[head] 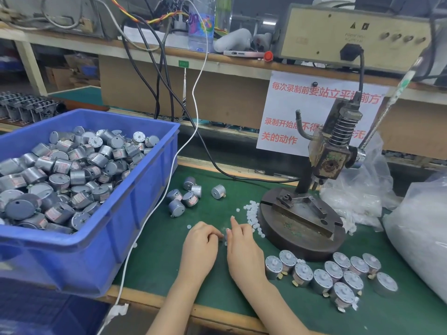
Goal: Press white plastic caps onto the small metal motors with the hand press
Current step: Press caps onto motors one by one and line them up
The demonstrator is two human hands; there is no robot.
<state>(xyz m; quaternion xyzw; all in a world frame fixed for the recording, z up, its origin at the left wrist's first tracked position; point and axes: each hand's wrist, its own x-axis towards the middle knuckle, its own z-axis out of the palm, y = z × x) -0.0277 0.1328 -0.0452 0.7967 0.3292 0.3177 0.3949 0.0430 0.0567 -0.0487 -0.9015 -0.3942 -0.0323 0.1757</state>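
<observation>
Silver, drum-shaped motors (72,175) fill a blue crate (135,213) at left, and a few lie loose on the green counter (157,257). Small white caps (252,216) are scattered against the round base of the rusty hand press (304,213). Capped motors (338,276) stand upright in a cluster in front of it.

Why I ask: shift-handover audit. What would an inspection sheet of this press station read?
Surface: green mat, parts scattered on it.
Job's things: hand press, fixture looks empty; loose white caps by its base; motors fill the blue bin; loose motors on the mat; capped motors grouped front right.
Clutter: clear plastic bags right of the press.
Grips: left hand and right hand meet at the fingertips over a small, mostly hidden item; holds unclear.
Cables: white cable crosses the mat beside the bin; black cables hang from the shelf.
Surroundings: beige control box, bottle, paper notice.
</observation>
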